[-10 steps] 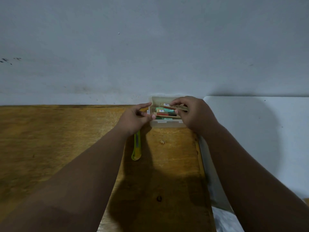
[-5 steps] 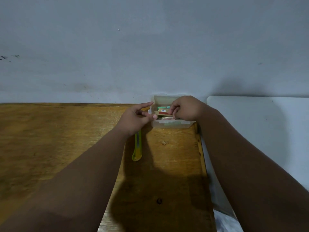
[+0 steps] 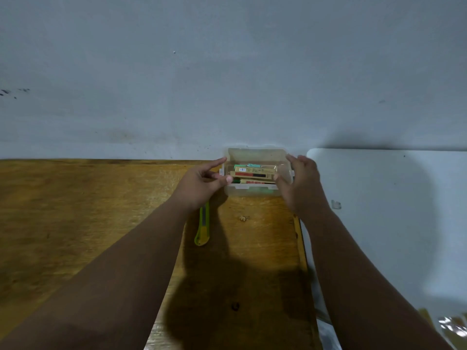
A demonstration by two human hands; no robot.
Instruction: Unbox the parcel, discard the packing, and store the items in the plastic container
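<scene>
On the worktop, left fingers are gripping the plastic container; right fingers, now released, are leaving the stowed box, so storing looks finished.

container clear | boxes tan, green, red | cutter yellow-green | table brown

**Blurred, covered, unreadable**

The right hand is smeared and covers the plastic container's three o'clock end; its grip cannot be told. The left hand hides the utility knife's twelve o'clock tip. Print on the boxes is unreadable.
</scene>
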